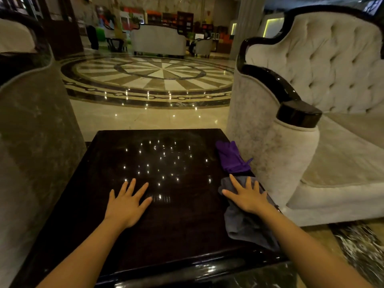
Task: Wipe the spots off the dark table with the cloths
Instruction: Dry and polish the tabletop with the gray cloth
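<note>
The dark glossy table [166,235] fills the lower middle, its top speckled with small bright reflections. My left hand [126,202] lies flat on the bare tabletop, fingers spread, holding nothing. My right hand [248,196] rests flat with spread fingers on a grey cloth [247,229] along the table's right edge. A purple cloth [231,157] lies bunched just beyond it, near the far right edge, untouched.
A tufted pale sofa [332,65] with a black glossy armrest [297,113] stands tight against the table's right side. Another upholstered seat [31,142] borders the left. Polished marble floor [149,80] stretches beyond the table's far edge.
</note>
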Demonstrator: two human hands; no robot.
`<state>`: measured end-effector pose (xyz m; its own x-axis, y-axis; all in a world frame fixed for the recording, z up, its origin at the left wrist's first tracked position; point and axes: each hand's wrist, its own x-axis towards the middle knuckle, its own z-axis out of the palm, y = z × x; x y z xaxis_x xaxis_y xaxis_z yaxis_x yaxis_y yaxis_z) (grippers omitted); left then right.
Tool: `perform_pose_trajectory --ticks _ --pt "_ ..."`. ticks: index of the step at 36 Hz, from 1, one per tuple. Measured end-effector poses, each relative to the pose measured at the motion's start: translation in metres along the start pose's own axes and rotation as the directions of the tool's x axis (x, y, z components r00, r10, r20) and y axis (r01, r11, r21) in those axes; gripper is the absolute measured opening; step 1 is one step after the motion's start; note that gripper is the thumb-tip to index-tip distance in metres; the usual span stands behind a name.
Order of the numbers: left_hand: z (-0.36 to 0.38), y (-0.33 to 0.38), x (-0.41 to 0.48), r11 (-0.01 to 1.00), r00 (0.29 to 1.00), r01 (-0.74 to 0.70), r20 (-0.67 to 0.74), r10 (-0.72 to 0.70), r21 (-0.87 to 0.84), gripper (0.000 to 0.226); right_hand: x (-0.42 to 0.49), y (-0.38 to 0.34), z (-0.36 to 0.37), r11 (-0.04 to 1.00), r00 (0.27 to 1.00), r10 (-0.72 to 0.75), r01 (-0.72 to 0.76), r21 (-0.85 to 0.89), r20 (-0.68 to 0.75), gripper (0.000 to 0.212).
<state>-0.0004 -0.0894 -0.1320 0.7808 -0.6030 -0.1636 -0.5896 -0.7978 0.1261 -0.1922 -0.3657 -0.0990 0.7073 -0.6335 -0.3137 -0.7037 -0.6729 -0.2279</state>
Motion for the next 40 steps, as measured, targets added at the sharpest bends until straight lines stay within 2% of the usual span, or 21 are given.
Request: perform_pose_trajectory --ticks 5,10,16,25,33,40 --pt "-0.001 0.0 -0.001 1.0 1.0 -0.005 -0.002 0.005 0.004 0.06 -0.009 -0.001 0.013 0.998 0.997 0.039 -0.035 0.052 -0.067 0.078" --pt "-0.003 0.001 -0.002 1.0 1.0 -0.023 -0.011 0.023 0.007 0.059 -0.007 -0.004 0.018 0.997 0.992 0.028 -0.018 0.073 -0.127 0.067" --pt "-0.004 0.002 -0.003 0.999 0.999 -0.041 -0.022 0.041 0.027 0.058 -0.006 -0.004 0.021 0.996 0.98 -0.063 0.074 0.05 -0.191 0.054" --pt "-0.005 0.001 -0.007 0.998 0.998 -0.039 -0.055 0.042 0.044 0.055 -0.017 -0.029 0.027 0.969 0.96 -0.238 0.244 0.028 -0.148 0.048" --pt "-0.009 -0.008 -0.022 0.998 0.997 -0.017 -0.073 0.021 0.058 0.055 -0.044 -0.075 0.047 0.899 0.894 -0.434 0.438 0.016 -0.108 0.047" --pt "-0.012 -0.027 -0.043 0.996 0.995 0.045 -0.095 -0.038 0.072 0.055 -0.088 -0.113 0.068 0.788 0.788 -0.612 0.615 0.039 -0.073 0.045"
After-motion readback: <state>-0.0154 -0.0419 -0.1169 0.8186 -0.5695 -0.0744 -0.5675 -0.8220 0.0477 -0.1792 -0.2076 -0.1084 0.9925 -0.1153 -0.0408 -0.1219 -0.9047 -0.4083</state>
